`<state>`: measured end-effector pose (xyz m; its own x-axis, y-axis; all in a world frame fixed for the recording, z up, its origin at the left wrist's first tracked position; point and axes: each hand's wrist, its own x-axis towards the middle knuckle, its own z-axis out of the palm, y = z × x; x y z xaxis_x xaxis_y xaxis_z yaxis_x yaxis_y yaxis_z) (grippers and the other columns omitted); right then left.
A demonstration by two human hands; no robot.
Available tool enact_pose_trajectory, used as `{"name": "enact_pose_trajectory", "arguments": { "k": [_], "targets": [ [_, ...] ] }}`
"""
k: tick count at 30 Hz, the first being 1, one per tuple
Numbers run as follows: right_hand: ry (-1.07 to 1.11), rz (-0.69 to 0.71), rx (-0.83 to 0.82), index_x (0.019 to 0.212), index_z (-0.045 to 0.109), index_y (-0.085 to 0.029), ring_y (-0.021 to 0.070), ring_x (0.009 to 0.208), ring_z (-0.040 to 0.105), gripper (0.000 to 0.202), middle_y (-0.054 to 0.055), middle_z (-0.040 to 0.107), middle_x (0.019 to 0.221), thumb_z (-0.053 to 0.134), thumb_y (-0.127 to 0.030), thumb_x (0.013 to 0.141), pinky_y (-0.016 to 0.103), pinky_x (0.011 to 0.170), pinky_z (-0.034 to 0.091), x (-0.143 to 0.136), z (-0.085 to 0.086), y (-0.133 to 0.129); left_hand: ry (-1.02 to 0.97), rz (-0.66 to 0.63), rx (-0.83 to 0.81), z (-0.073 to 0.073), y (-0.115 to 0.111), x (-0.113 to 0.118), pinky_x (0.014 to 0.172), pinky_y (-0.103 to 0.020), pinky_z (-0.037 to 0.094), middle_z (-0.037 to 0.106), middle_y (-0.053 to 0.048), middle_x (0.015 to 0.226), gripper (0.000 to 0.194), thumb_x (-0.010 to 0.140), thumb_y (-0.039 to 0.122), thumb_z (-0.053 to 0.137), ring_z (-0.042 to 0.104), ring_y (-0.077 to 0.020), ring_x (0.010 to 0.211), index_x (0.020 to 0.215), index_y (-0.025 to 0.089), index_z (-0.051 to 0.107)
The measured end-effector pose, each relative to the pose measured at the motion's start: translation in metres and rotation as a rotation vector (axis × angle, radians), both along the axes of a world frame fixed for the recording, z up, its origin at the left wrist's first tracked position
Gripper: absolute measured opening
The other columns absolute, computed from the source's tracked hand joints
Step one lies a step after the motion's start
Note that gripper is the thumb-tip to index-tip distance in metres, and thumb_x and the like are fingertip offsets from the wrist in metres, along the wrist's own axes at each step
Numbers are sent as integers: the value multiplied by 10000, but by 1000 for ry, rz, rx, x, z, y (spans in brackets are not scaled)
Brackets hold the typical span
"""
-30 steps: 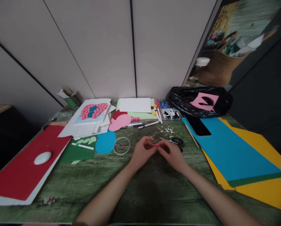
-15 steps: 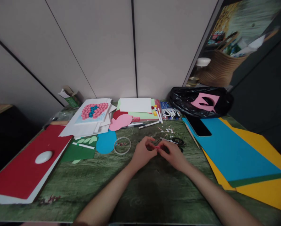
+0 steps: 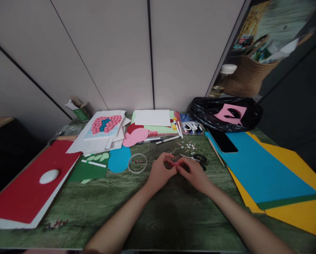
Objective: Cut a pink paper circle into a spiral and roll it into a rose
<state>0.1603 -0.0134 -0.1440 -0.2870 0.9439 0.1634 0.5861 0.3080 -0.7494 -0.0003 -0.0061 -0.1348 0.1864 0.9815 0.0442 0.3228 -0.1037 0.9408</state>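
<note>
Between the fingertips of both hands is a tiny pink piece (image 3: 176, 164), mostly covered, perhaps rolled paper; its exact kind is too small to tell. My left hand (image 3: 161, 170) pinches it from the left, thumb and index finger curved into a ring. From the right, my right hand (image 3: 193, 172) pinches the same piece. Black-handled scissors (image 3: 199, 158) lie just behind my right hand, their blades pointing left. Small paper scraps (image 3: 189, 146) are scattered beyond the scissors. A clear round ring (image 3: 137, 163) rests on the table left of my left hand.
Left stand red sheets (image 3: 22, 190) bearing a white mouse (image 3: 49, 176), green paper (image 3: 90, 173) and a picture of pink and blue rosettes (image 3: 106, 124). Blue sheets (image 3: 266, 165), yellow paper (image 3: 298, 162) and a phone (image 3: 224, 141) lie right. A black bag (image 3: 208, 113) sits behind.
Almost nothing differs. The fingertips of both hands have shifted very slightly around the pink piece; everything on the table stays where it was.
</note>
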Motion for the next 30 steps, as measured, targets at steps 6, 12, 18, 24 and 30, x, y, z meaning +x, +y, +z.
{"name": "enact_pose_trajectory", "arguments": {
  "k": [6, 12, 18, 24, 30],
  "targets": [
    [-9, -10, -1, 821, 585, -196, 171, 707, 568, 76, 11, 643, 756, 524, -238, 836, 306, 693, 379, -1, -2, -1, 10, 0, 2, -3, -1, 1, 701, -256, 406, 636, 15, 752, 319, 666, 161, 629, 596, -138, 726, 975, 180, 554],
    [14, -36, -7, 810, 582, -193, 170, 702, 559, 94, 10, 626, 746, 523, -258, 845, 303, 687, 385, -2, -2, 0, -11, 4, -9, -3, 0, 1, 711, -268, 413, 648, 5, 761, 313, 682, 174, 634, 603, -145, 737, 982, 176, 544],
    [78, -65, -17, 857, 569, -198, 155, 709, 556, 130, 7, 611, 767, 486, -296, 875, 274, 660, 404, 2, 0, -1, -218, -25, -58, -2, 1, 3, 769, -283, 443, 666, -20, 822, 314, 704, 184, 652, 621, -149, 798, 991, 171, 528],
    [123, -30, -41, 853, 580, -206, 157, 731, 571, 203, 10, 621, 771, 450, -354, 899, 274, 678, 419, 4, 1, 0, -481, -30, -304, -5, 5, 1, 760, -275, 444, 656, 5, 778, 365, 647, 229, 726, 616, -130, 747, 959, 168, 548],
    [143, -7, -63, 818, 596, -200, 155, 728, 582, 196, 5, 632, 757, 476, -340, 883, 271, 684, 429, 5, 3, 2, -493, -62, -390, -5, 6, 0, 714, -253, 426, 656, 11, 735, 405, 599, 211, 757, 604, -118, 698, 953, 155, 569]
  ]
}}
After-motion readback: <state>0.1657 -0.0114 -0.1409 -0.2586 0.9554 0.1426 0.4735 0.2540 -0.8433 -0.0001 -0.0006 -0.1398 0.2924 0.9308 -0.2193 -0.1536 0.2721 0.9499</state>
